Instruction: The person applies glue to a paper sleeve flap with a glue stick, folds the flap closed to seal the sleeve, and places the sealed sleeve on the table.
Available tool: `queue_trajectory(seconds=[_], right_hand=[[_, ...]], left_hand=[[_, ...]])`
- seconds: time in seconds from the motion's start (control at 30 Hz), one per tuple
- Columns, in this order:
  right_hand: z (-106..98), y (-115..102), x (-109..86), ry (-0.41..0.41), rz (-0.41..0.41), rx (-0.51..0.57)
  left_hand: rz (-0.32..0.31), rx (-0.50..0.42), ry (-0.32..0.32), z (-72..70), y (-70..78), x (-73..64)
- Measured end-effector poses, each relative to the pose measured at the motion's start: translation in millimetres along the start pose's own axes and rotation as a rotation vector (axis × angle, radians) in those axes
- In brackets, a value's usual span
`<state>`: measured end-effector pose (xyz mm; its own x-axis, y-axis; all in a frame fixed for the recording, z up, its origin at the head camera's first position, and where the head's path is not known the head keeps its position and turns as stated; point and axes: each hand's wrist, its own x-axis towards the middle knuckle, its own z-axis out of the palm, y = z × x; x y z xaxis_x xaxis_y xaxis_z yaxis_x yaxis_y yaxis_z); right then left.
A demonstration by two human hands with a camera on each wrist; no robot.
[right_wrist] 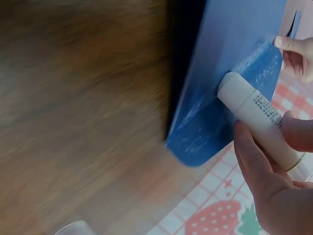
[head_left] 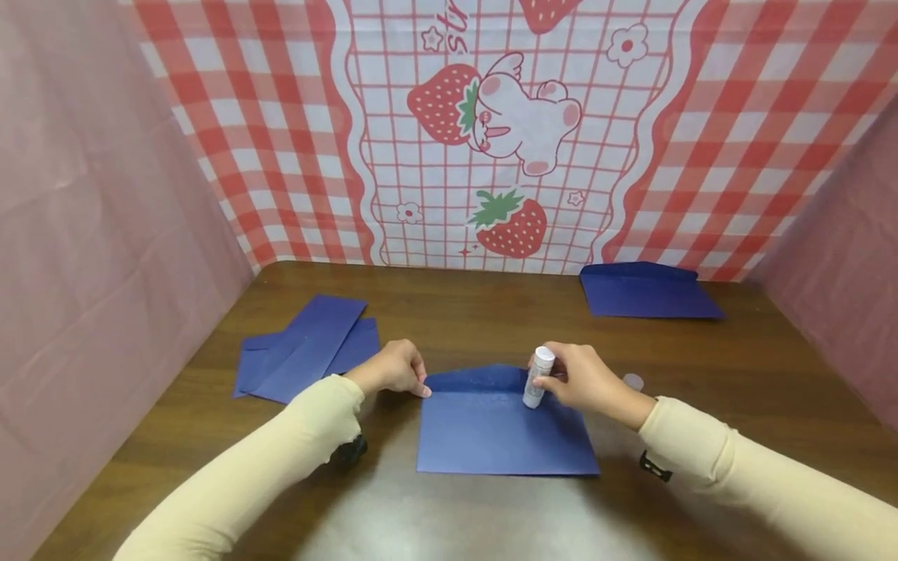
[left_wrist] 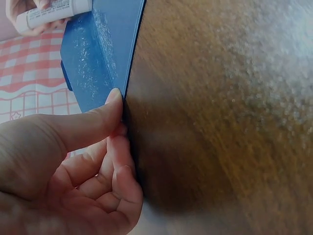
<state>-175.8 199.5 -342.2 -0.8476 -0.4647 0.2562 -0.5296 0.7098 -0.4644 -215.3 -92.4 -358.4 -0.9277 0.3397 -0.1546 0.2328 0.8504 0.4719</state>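
Note:
A blue envelope [head_left: 501,440] lies on the table with its flap [head_left: 477,379] folded open at the far side. Whitish glue streaks mark the flap and its crease in both wrist views. My left hand [head_left: 400,368] pinches the envelope's left edge near the crease, thumb on top. In my right hand [head_left: 582,379] is a white glue stick [right_wrist: 259,115], held between thumb and fingers. It tilts, with its lower end right at the crease toward the flap's right side.
Several blue envelopes [head_left: 309,351] lie overlapping at the left of the wooden table [head_left: 449,312]. Another blue envelope [head_left: 648,296] with a raised flap is at the back right. A translucent cap [head_left: 634,381] stands just behind my right wrist. A strawberry-patterned cloth [head_left: 435,234] hangs behind.

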Motion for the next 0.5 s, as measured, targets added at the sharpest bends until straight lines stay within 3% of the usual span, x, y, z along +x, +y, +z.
queue_trajectory(seconds=[0.17, 0.3, 0.37, 0.5], right_hand=[[-9, 5, -8.7, 0.005, 0.026, 0.001], [-16, 11, -13.2, -0.013, 0.040, -0.009], [-21, 13, -14.0, -0.025, 0.047, -0.039], [-36, 18, -11.5, -0.029, 0.105, -0.105]], left_hand=[[0.005, 0.018, 0.009, -0.3, 0.4, -1.2], [0.046, 0.066, 0.017, 0.2, 0.4, -3.3], [0.103, 0.092, 0.018, -0.2, -0.8, -3.7], [0.278, 0.163, 0.053, -3.0, -6.6, -3.2]])
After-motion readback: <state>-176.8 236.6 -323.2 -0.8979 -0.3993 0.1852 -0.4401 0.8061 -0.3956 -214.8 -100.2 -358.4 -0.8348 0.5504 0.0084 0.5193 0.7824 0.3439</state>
